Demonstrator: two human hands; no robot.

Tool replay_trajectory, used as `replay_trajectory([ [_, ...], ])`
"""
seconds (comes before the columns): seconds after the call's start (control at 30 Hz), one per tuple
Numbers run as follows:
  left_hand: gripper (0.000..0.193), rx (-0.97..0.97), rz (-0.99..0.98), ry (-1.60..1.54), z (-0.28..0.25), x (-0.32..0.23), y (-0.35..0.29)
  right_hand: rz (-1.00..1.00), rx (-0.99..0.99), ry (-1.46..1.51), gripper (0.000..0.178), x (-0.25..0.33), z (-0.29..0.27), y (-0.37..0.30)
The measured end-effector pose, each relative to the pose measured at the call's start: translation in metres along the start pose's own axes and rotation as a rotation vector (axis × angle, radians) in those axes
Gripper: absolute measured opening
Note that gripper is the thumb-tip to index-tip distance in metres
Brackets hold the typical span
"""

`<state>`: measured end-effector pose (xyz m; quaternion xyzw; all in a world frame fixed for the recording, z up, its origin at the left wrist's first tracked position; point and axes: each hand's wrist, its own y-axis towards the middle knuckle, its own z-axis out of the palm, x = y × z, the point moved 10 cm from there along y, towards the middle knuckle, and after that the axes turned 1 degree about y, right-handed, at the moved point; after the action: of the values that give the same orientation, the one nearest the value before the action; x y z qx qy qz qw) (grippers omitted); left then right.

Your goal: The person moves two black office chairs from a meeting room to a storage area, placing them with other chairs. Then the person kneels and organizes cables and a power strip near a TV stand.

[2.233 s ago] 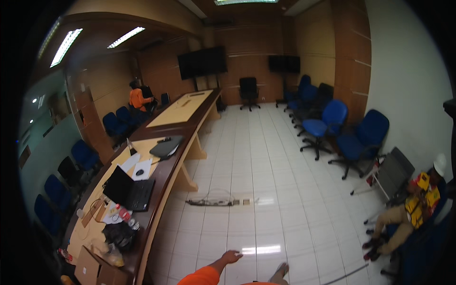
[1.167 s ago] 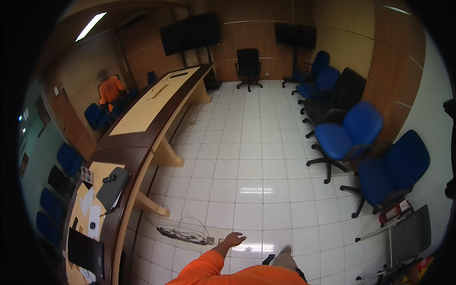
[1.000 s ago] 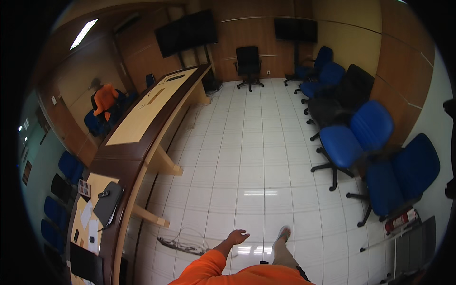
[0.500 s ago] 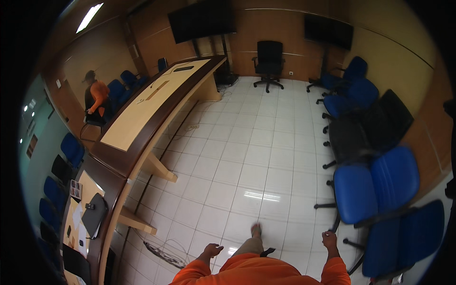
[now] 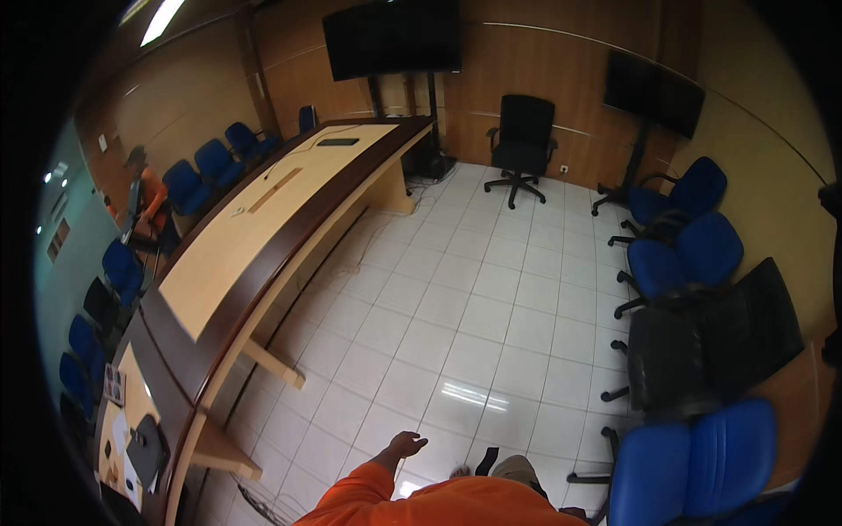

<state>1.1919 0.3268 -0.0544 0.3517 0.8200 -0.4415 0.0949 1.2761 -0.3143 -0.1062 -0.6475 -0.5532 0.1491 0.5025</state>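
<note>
My left hand (image 5: 408,444) hangs out ahead of my orange sleeve (image 5: 360,491), over the tiled floor. Its fingers are loosely apart and nothing is in it. At the lower edge, beside my orange shirt, a small dark shape (image 5: 573,513) may be my right hand; its fingers cannot be made out. A blue chair (image 5: 653,478) is nearest on that side. Below me show a khaki trouser leg (image 5: 519,472) and a dark strap (image 5: 488,461).
A long curved wooden table (image 5: 210,289) runs along the left, with a dark folder (image 5: 147,449) on its near part. Blue and black chairs line the right wall. A black office chair (image 5: 524,145) stands far ahead, near two screens. Another person in orange (image 5: 153,197) is behind the table.
I have moved forward and my view has swung left; the chairs at right sit nearer. My right hand has dropped toward the lower edge. The other person has moved left, now with a chair.
</note>
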Motion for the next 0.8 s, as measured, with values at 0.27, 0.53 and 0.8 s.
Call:
replay_trajectory([
  [0.27,0.074,-0.044,0.059,0.108,-0.114,-0.138,0.197,0.062,-0.038,0.215,0.033,0.158,-0.111,0.134],
  [0.53,0.075,-0.058,-0.061,0.054,-0.226,-0.251,0.317,-0.008,-0.101,0.215,0.031,0.354,-0.334,0.317],
  [0.8,0.082,0.091,-0.302,-0.128,-0.243,-0.289,0.464,-0.257,-0.381,0.305,0.035,0.599,-0.567,0.492],
])
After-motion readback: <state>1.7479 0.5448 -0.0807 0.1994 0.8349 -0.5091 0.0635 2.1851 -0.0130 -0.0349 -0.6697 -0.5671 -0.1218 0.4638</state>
